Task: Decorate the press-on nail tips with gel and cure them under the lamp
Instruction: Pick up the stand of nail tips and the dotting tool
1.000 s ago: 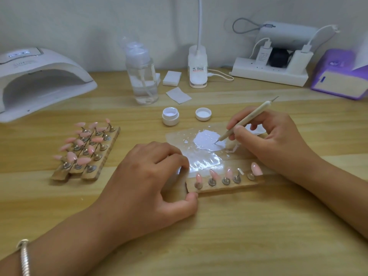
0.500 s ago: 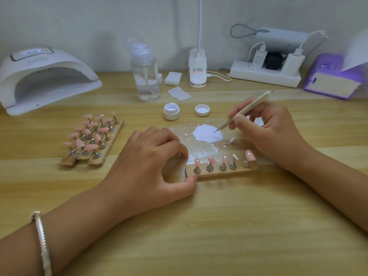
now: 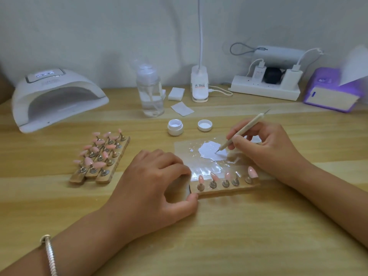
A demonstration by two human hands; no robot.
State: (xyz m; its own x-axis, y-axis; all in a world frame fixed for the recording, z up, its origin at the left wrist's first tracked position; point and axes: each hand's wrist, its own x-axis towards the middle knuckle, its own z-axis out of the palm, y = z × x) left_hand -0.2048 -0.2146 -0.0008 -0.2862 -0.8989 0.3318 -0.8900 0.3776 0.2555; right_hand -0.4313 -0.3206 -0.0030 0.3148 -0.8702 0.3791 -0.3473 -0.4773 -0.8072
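Note:
A wooden strip (image 3: 229, 189) with several pink nail tips on metal stands lies in front of me. My left hand (image 3: 155, 180) grips its left end between thumb and curled fingers. My right hand (image 3: 264, 146) holds a thin dotting tool (image 3: 245, 130) like a pen, its point touching a white gel puddle (image 3: 209, 152) on a clear mat (image 3: 185, 148) just behind the strip. An open white gel jar (image 3: 175, 126) and its lid (image 3: 205, 125) sit behind the mat. The white curing lamp (image 3: 55, 96) stands at the far left.
A stack of wooden strips with more pink tips (image 3: 101, 158) lies left of my left hand. Along the back wall stand a clear pump bottle (image 3: 150, 92), white pads (image 3: 176, 94), a desk lamp base (image 3: 199, 86), a power strip (image 3: 264, 90) and a purple box (image 3: 332, 92).
My view has shifted a little, so everything sits slightly lower and to the side. The tool tip stays in the white gel puddle; both hands keep their grips.

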